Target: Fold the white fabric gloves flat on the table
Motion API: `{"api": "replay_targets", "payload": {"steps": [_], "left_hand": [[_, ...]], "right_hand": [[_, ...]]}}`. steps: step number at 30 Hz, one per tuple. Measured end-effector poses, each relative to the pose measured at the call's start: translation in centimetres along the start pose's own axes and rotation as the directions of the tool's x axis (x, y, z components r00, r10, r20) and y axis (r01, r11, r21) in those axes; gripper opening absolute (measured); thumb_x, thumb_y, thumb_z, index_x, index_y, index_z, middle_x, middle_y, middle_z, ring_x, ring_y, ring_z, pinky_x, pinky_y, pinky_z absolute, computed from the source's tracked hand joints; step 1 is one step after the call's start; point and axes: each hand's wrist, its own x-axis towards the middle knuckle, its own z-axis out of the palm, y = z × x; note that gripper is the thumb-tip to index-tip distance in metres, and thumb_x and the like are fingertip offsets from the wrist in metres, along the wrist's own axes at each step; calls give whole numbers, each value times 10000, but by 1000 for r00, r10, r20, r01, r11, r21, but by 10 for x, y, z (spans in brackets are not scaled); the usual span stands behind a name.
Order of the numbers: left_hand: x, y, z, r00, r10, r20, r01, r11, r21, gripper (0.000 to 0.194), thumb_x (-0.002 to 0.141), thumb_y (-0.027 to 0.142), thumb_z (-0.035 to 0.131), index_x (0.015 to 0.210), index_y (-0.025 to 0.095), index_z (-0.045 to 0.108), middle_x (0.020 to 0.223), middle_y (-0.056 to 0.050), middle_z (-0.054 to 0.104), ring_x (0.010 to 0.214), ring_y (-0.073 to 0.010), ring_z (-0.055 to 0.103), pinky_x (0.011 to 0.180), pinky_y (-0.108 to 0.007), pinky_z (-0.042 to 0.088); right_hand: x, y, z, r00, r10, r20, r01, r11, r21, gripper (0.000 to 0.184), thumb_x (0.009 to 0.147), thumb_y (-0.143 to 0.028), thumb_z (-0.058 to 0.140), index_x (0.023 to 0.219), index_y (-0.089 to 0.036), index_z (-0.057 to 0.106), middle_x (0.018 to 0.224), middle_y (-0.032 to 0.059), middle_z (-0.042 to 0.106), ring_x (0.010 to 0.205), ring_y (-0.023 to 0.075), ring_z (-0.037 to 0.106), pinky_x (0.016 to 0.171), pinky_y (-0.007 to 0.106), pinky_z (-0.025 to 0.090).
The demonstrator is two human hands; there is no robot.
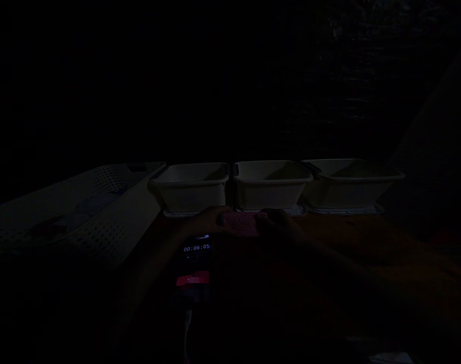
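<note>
The scene is very dark. A small pink, patterned piece that looks like folded cloth (242,225) is stretched level between my two hands, above the wooden table. My left hand (213,218) is closed on its left end, and my right hand (278,222) grips the right end with the thumb on its front face. Finger details are mostly lost in shadow. Just behind the cloth stand the white tubs, and nearer to me, below my left hand, lies a lit phone (196,268) with a timer on its screen.
Three white tubs stand in a row at the back: left (194,197), middle (271,194) and right (347,194). A white perforated basket (142,202) holding dim, cloth-like items is at the left. A pale cable (186,331) runs from the phone. Brown table (340,235) shows at right.
</note>
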Motion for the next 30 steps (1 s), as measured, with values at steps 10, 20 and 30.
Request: {"api": "replay_targets", "payload": {"steps": [10, 20, 30], "left_hand": [[1, -1, -4, 999, -49, 19, 48, 999, 11, 378, 794, 469, 480, 898, 133, 618, 798, -54, 637, 678, -136, 547, 582, -221, 391], [4, -1, -5, 999, -44, -12, 43, 996, -81, 451, 771, 523, 487, 943, 124, 610, 844, -44, 637, 728, -149, 560, 634, -230, 418], [10, 8, -1, 968, 20, -250, -61, 985, -159, 347, 840, 425, 424, 966, 127, 550, 937, -56, 599, 844, -158, 542, 741, -272, 426]], "right_hand": [[-5, -11, -2, 1000, 12, 29, -10, 999, -50, 309, 782, -434, 527, 807, -127, 547, 679, 8, 503, 568, 84, 460, 483, 197, 331], [-1, -13, -3, 999, -33, -30, 29, 992, -123, 364, 783, -485, 500, 797, -122, 526, 677, 15, 507, 577, 90, 453, 495, 201, 331], [-5, -39, -2, 994, 62, 93, -38, 970, -242, 383, 708, -516, 577, 738, -134, 594, 650, 47, 574, 592, 129, 506, 495, 231, 381]]}}
